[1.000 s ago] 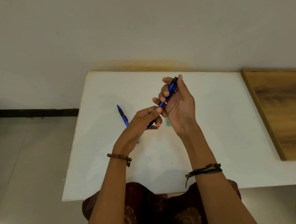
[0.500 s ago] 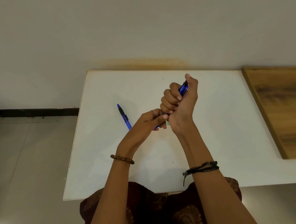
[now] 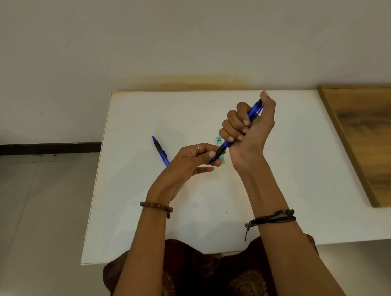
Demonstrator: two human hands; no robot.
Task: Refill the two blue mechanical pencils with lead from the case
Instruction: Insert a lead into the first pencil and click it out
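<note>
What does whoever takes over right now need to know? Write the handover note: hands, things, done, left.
Right hand: fist round the held pencil, thumb on its top end.
Left hand: fingertips pinch that pencil's tip end.
Second pencil: lying on the white table, left of the hands.
Lead case: on the table behind the hands, partly hidden.
Done: cannot tell whether either pencil is loaded.
Left: finish this pencil, then probably the second one.

Plain home-like room: white table against bare wall, tiled floor, wooden board alongside.
</note>
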